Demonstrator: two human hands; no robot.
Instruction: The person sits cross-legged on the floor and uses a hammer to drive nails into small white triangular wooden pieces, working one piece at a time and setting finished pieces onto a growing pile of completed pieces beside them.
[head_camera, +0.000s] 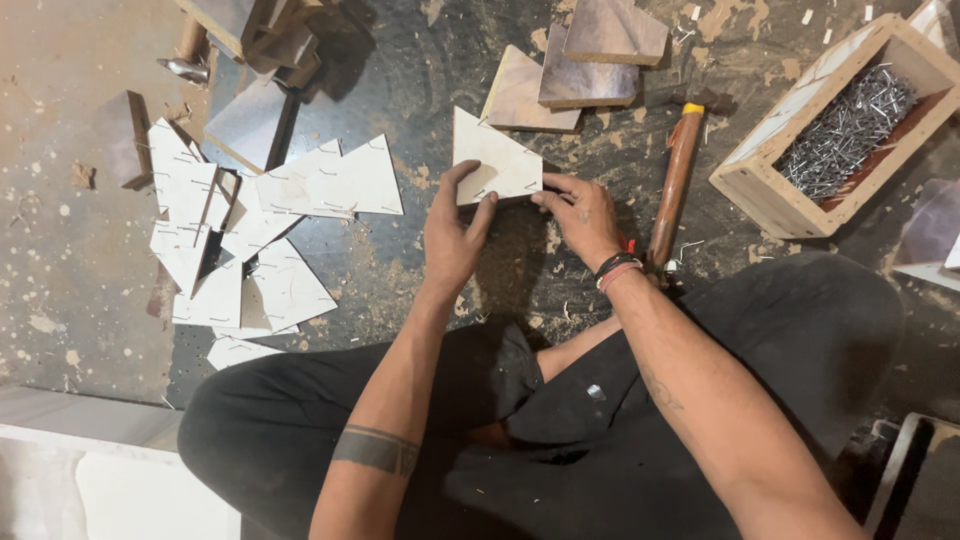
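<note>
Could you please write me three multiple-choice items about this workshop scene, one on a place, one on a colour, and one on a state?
1. Where does the hammer lie?
A. right of the hands
B. inside the box
C. on the pile

2. What colour is the triangular piece being held?
A. black
B. white
C. green

3. How is that piece held?
A. left hand only
B. right hand only
C. both hands

Answers: 1 A, it lies between the right hand and the wooden box of nails. 2 B, its face is white. 3 C, fingers of both hands grip its edges.

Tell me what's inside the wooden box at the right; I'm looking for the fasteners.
The wooden box holds a heap of thin metal nails. A reddish floor shows beside them; what lies under the heap is covered.
</note>
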